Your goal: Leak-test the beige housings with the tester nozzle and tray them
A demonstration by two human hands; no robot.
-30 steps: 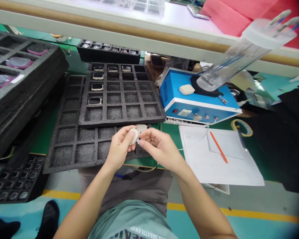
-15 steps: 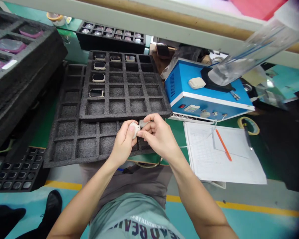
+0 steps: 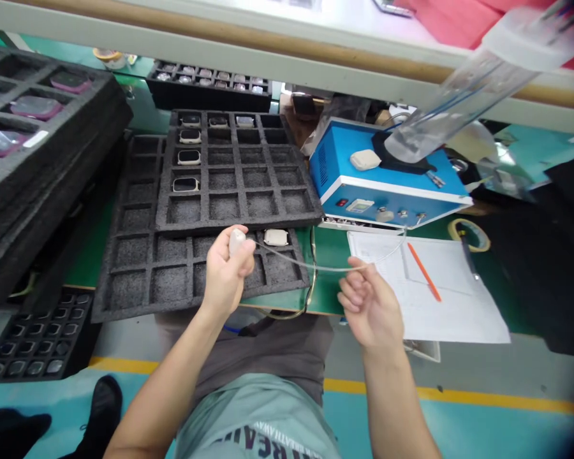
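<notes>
My left hand (image 3: 227, 271) is closed around a small off-white watch case (image 3: 236, 241), over the lower foam tray (image 3: 169, 258). From beside that case a thin clear tube (image 3: 310, 266) runs right to the front of the blue box (image 3: 344, 153). My right hand (image 3: 373, 303) is at the paper's left edge, its thumb and index finger pinching the tube and the other fingers curled. Between the hands, another off-white watch case (image 3: 276, 237) lies in the lower tray. Several watches (image 3: 189, 157) fill the left column and part of the back row of the upper foam tray (image 3: 205, 191).
An off-white case (image 3: 365, 159) and a clear cylinder (image 3: 440, 121) stand on the blue box. Papers (image 3: 440, 319) with an orange pen (image 3: 425, 271) and a tape roll (image 3: 478, 237) lie right. Stacked foam trays (image 3: 76, 153) rise at left. A shelf edge (image 3: 268, 54) crosses above.
My right hand has moved away from the left, to the right, with the tube now stretched between them. My left hand has shifted slightly left with the watch case. The camera view has tilted slightly.
</notes>
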